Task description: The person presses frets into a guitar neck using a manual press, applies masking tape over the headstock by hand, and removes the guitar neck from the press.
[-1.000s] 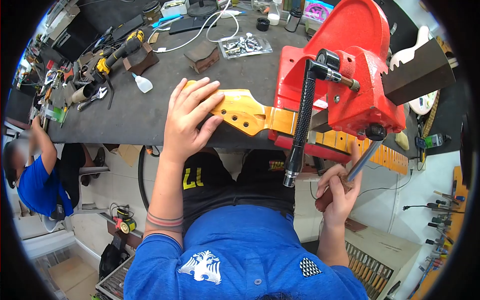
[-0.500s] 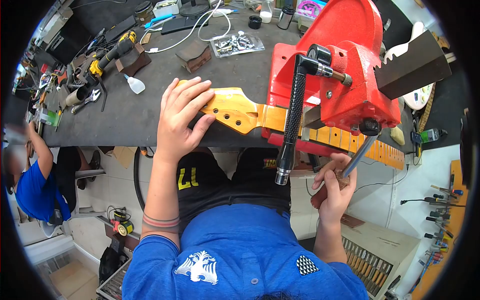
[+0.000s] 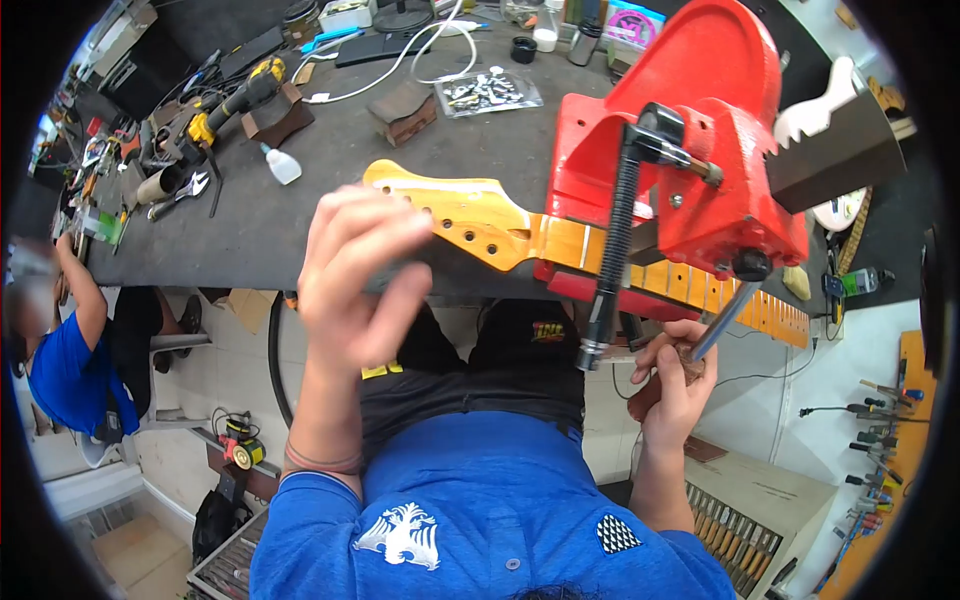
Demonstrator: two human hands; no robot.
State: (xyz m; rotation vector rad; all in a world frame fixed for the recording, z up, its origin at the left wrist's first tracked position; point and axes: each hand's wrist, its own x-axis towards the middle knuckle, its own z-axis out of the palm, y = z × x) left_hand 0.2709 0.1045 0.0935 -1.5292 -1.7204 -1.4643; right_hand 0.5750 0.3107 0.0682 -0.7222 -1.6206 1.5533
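A glossy amber guitar neck (image 3: 470, 215) lies level in the red vise (image 3: 700, 210), its headstock pointing left and its fretted end showing to the right. My left hand (image 3: 360, 275), blurred by motion, is just in front of the headstock, thumb and fingers apart, holding nothing. Below the vise's metal handle bar (image 3: 722, 325), my right hand (image 3: 675, 385) has its fingers curled round a brown, rough-textured piece (image 3: 645, 400) whose kind I cannot make out. The bar's lower end overlaps that hand; contact is unclear.
A black ratchet-like lever (image 3: 610, 250) hangs across the neck. On the dark bench are a bag of metal parts (image 3: 488, 92), a brown block (image 3: 402, 115), a small white bottle (image 3: 282, 165) and a yellow-black power tool (image 3: 235, 100). Another person (image 3: 80, 360) sits at the left.
My left hand has come off the headstock and drawn back toward my body. My right hand keeps its hold. The whole view has shifted slightly.
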